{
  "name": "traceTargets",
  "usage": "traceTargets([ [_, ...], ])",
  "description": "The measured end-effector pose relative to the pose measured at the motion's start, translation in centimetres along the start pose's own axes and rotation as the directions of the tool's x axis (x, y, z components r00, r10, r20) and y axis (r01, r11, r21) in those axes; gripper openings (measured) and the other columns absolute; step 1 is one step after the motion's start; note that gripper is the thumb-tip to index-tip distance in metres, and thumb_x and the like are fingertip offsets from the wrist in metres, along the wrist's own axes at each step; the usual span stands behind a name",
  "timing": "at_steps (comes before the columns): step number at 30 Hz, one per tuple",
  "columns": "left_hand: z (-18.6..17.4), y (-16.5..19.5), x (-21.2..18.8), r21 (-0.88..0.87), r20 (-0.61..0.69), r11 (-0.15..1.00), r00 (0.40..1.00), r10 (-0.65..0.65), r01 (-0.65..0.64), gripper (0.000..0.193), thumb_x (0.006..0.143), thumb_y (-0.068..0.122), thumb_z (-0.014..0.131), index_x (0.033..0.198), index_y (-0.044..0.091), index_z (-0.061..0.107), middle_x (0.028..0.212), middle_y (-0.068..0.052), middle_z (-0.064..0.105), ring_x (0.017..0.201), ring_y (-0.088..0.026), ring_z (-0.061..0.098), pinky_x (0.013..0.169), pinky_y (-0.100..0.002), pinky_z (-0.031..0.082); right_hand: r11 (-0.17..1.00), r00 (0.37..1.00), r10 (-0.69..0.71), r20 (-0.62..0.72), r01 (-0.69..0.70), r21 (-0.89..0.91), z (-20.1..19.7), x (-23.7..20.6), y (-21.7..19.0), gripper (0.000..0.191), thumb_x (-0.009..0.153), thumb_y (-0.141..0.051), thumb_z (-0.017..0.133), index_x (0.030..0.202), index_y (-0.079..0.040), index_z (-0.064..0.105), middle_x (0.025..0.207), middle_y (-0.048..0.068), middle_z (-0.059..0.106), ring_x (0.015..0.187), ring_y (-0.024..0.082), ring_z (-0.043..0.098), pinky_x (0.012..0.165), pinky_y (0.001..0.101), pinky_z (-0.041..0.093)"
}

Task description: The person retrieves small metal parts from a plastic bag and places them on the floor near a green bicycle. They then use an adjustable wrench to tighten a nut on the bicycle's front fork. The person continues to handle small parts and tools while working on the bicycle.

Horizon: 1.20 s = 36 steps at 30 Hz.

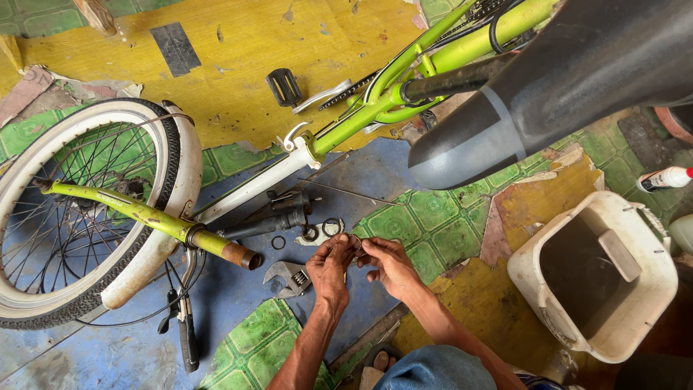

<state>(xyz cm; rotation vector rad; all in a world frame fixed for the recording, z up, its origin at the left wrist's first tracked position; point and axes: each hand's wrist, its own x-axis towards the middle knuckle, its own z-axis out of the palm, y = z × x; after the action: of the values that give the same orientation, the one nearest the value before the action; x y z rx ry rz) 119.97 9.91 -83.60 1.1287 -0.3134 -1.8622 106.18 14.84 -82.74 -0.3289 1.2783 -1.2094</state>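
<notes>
My left hand (330, 269) and my right hand (388, 263) meet low over the floor, both pinching a small dark metal ring (356, 247) between their fingertips. Just beyond them lie loose rings (331, 228) and a dark handlebar stem (268, 224) on blue floor. An adjustable wrench (287, 278) rests left of my left hand. A green and white bicycle frame (375, 105) lies across the floor, its fork (144, 214) with a rusty steerer end (242, 256) detached inside the white-walled front wheel (86, 209).
A black saddle or fender (548, 79) looms at the upper right. A dirty white plastic container (599, 278) stands at the right, a small white bottle (668, 178) beyond it. A black pedal (284, 87) lies on yellow flooring. Cables and a brake lever (184, 321) trail at the lower left.
</notes>
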Motion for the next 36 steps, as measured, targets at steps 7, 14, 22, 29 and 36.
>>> traceTargets([
  [7,0.0,0.0,-0.3,0.044,-0.007,0.999,1.0,-0.006,0.006,0.019,0.09,0.011,0.074,0.102,-0.003,0.075,0.095,-0.017,0.08,0.085,-0.024,0.077,0.082,-0.037,0.064,1.0,1.0,-0.011,0.008,0.011,0.02,-0.3,0.2,0.3,0.012,0.094,-0.019,0.072,0.096,-0.008,0.072,0.081,0.003,0.072,0.071,0.013,0.07,0.044,0.0257,0.05],
  [14,-0.6,0.1,0.3,0.121,0.055,0.992,0.998,0.009,-0.016,0.015,0.089,0.007,0.073,0.097,-0.004,0.077,0.087,-0.015,0.078,0.077,-0.021,0.074,0.076,-0.038,0.063,0.998,0.999,-0.044,0.025,0.043,0.052,-0.1,0.0,0.2,0.011,0.095,-0.019,0.073,0.093,-0.008,0.07,0.074,0.004,0.068,0.064,0.011,0.064,0.045,0.0246,0.046],
  [22,-1.1,0.5,0.4,0.118,0.106,0.993,0.994,-0.034,0.021,0.016,0.091,0.01,0.072,0.095,-0.004,0.076,0.083,-0.014,0.077,0.071,-0.021,0.074,0.074,-0.039,0.063,0.996,0.999,0.028,0.03,-0.031,0.078,0.2,-0.5,-0.9,0.012,0.094,-0.02,0.073,0.092,-0.01,0.069,0.078,0.003,0.069,0.066,0.011,0.065,0.044,0.0243,0.046],
  [29,-1.3,0.1,0.5,0.134,0.088,0.991,0.996,-0.021,0.009,0.016,0.09,0.01,0.073,0.096,-0.004,0.077,0.084,-0.014,0.078,0.072,-0.022,0.075,0.073,-0.038,0.064,0.994,0.998,0.055,0.013,-0.056,0.093,-0.1,-1.0,-1.1,0.016,0.094,-0.026,0.07,0.092,-0.009,0.07,0.079,0.003,0.07,0.066,0.012,0.065,0.043,0.0238,0.045],
  [36,-1.1,0.7,0.2,0.123,0.119,0.988,0.987,-0.104,0.09,0.018,0.09,0.013,0.072,0.098,-0.003,0.076,0.084,-0.014,0.078,0.074,-0.023,0.075,0.073,-0.039,0.064,0.995,0.995,0.012,0.095,-0.021,0.095,-0.5,-0.7,-0.8,0.013,0.095,-0.022,0.073,0.092,-0.01,0.068,0.078,0.001,0.067,0.066,0.01,0.064,0.044,0.0226,0.044],
])
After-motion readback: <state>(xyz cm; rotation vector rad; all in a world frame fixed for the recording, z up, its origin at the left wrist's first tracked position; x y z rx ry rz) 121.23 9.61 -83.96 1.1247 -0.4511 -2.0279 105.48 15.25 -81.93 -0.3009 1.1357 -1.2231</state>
